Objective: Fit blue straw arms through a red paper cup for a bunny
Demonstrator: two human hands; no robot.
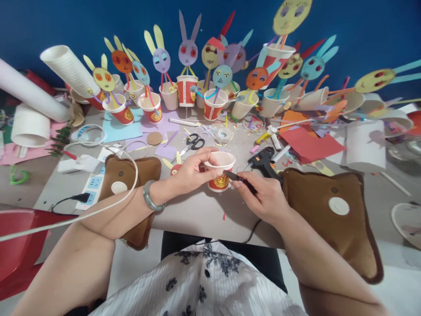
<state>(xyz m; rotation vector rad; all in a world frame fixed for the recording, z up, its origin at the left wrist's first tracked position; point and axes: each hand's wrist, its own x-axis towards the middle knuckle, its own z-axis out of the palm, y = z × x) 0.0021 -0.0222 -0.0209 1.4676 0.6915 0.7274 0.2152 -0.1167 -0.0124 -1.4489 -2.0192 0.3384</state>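
Observation:
My left hand [199, 169] grips a red and white paper cup [219, 182] by its rim, thumb outside and fingers reaching in. The cup stands upright near the table's front edge, its yellow print facing me. In my right hand [263, 195] is a slim black craft knife [232, 175], its tip against the cup's side just under the rim. Its blade is too small to make out. Partly behind my left wrist lies a red paper rabbit head [176, 169] with yellow ears. A black glue gun [263, 160] rests beyond my right hand.
Cups with paper rabbit figures [187, 90] line the blue wall. Black scissors [195, 141], a tape roll [223, 135] and red paper [312, 145] lie mid-table. Brown hot-water bags [329, 219] flank my arms. A white cable [133, 175] crosses over my left forearm near a power strip [92, 186].

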